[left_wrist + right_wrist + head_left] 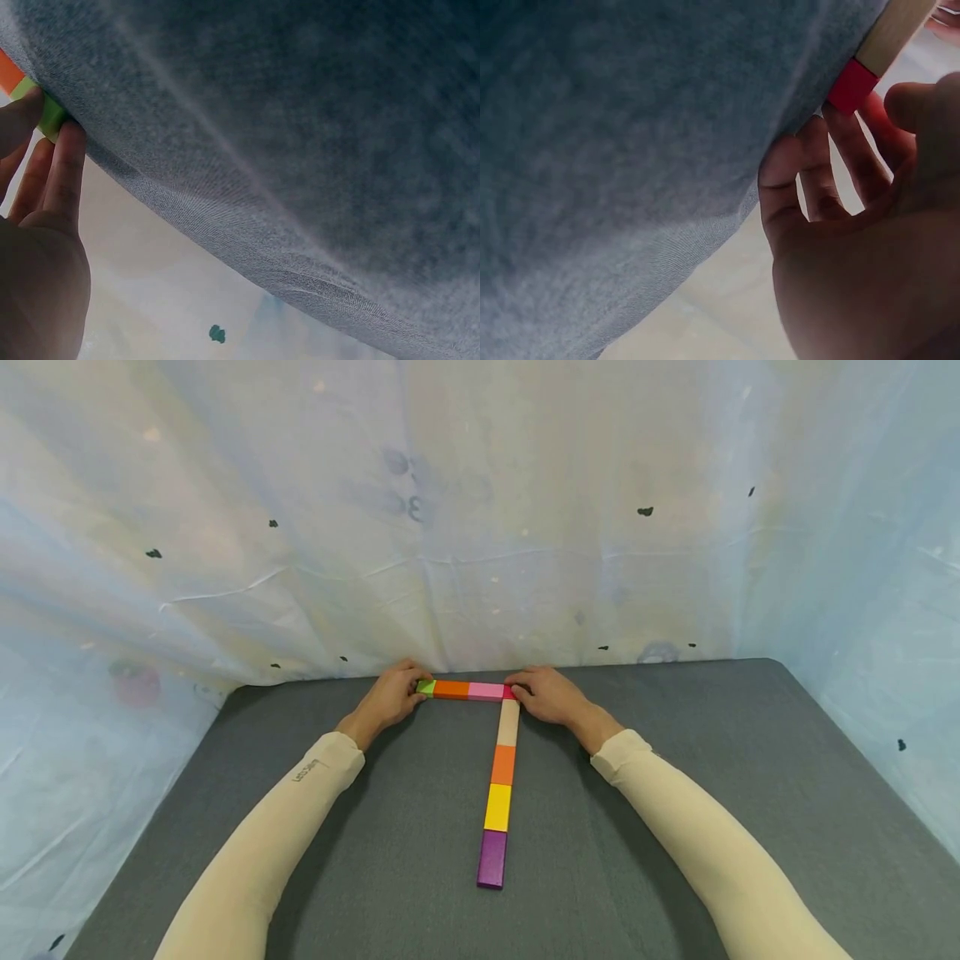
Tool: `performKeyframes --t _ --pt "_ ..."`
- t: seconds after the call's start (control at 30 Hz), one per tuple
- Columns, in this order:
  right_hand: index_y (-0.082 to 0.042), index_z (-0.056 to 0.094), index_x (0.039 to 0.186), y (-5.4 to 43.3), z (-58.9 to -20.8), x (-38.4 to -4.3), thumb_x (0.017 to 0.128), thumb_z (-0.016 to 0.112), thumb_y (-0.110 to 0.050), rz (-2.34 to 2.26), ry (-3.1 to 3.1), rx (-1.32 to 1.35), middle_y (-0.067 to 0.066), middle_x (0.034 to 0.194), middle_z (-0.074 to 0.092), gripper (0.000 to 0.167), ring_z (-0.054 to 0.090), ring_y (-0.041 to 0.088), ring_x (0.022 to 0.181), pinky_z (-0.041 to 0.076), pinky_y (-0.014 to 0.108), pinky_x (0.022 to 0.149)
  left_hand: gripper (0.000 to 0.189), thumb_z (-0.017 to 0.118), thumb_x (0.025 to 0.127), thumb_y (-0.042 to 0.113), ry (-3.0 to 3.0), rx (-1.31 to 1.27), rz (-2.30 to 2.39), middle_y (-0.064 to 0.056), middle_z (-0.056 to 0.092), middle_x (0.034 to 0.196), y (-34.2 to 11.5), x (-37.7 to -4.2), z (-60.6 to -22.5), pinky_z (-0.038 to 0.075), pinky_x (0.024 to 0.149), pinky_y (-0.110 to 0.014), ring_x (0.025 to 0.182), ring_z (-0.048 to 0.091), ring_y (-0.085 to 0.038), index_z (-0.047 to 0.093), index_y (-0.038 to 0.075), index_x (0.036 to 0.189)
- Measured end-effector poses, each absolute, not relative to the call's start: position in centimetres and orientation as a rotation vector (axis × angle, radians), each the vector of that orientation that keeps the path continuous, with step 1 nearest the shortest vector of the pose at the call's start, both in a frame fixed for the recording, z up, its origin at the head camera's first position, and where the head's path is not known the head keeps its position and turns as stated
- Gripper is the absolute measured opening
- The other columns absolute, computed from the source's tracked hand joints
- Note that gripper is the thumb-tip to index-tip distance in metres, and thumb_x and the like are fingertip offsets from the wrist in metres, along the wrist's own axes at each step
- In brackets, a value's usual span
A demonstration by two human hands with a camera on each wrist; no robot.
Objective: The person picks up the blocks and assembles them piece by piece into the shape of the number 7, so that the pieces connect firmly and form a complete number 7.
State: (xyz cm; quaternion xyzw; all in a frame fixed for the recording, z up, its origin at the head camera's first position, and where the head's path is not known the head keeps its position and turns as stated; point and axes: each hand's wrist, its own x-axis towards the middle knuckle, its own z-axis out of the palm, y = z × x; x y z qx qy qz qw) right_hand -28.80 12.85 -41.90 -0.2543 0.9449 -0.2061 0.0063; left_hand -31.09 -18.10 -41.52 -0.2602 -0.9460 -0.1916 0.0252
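Note:
Wooden blocks form a T on the grey table. In its crossbar lie, from the left, a green block [426, 688], an orange block [452, 690], a pink block [486, 692] and a red block [509, 692]. My left hand [392, 695] pinches the green block at the left end, thumb on the near side. At the other end, my right hand [553, 695] has thumb and fingers about the red block [853, 86], fingertips against its end. Down from the red block run a pale wood block [508, 723], a lighter orange block [503, 765], a yellow block [498, 807] and a purple block [492, 858].
The grey cloth-covered table [405, 843] ends just behind the crossbar. A pale, dark-spotted sheet [510, 527] hangs behind it and along both sides. Cream sleeves [262, 835] reach over the table on either side of the blocks.

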Motion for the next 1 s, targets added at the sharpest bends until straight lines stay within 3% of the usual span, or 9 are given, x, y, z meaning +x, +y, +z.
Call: performKeyframes --t 0.17,0.57,1.0 --pt "-0.012 0.061 0.137 12.72 -41.85 -28.75 0.104 0.048 -0.021 -0.616 2.965 -0.807 0.014 0.142 0.057 0.037 0.052 0.034 0.131 0.034 0.051 0.117 0.031 0.07 0.092 0.008 -2.929 -0.803 -0.591 -0.014 0.059 0.126 -18.08 -30.99 -41.51 0.052 0.091 -0.043 0.103 0.061 -0.029 0.067 0.002 0.122" --pt "-0.013 0.062 0.136 12.72 -41.9 -28.5 0.103 0.051 -0.021 -0.639 2.973 -0.817 0.012 0.132 0.062 0.035 0.058 0.031 0.116 0.043 0.048 0.109 0.031 0.07 0.092 0.008 -2.94 -0.786 -0.593 -0.014 0.059 0.124 -18.0 -30.84 -41.52 0.051 0.093 -0.043 0.103 0.06 -0.028 0.067 0.002 0.122" --pt "-0.015 0.055 0.143 12.55 -42.26 -28.55 0.104 0.05 -0.03 -0.6 2.968 -0.666 0.01 0.146 0.054 0.042 0.05 0.032 0.135 0.037 0.05 0.115 0.037 0.07 0.092 0.008 -2.932 -0.797 -0.666 -0.017 0.057 0.124 -18.86 -30.43 -42.14 0.053 0.092 -0.046 0.105 0.063 -0.032 0.063 0.003 0.128"
